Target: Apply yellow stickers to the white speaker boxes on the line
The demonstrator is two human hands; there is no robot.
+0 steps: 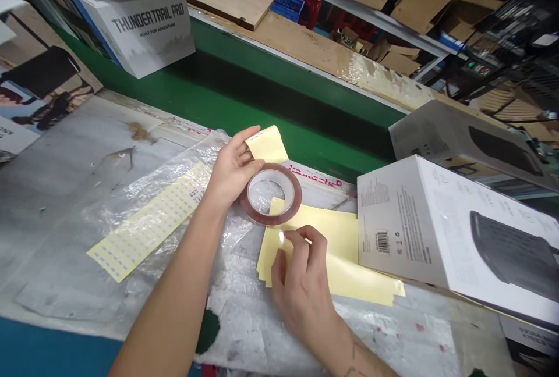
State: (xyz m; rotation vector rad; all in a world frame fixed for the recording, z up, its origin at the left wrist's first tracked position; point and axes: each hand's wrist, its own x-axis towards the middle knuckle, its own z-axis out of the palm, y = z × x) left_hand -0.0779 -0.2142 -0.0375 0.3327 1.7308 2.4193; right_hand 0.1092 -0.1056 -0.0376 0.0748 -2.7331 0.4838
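Observation:
My left hand (236, 170) pinches a small curled yellow label sheet (268, 144) with a short row of printed marks at its edge. Right below its thumb is a roll of brown tape (294, 202), close against the hand. My right hand (305, 272) hovers over a stack of yellow sheets (332, 226), thumb and bent index finger apart. A small bright patch shows by the index fingertip; I cannot tell if it is a label or glare. Left of my left forearm, a long yellow sheet of small printed labels (148, 223) lies on clear plastic.
A white printed box (393, 226) stands at the right, with another box (437, 132) behind it on the green conveyor belt (209, 98). Another box (152, 28) sits on the belt at upper left. A picture-printed box (39, 86) is at far left. Cardboard cartons (419, 4) fill shelves behind.

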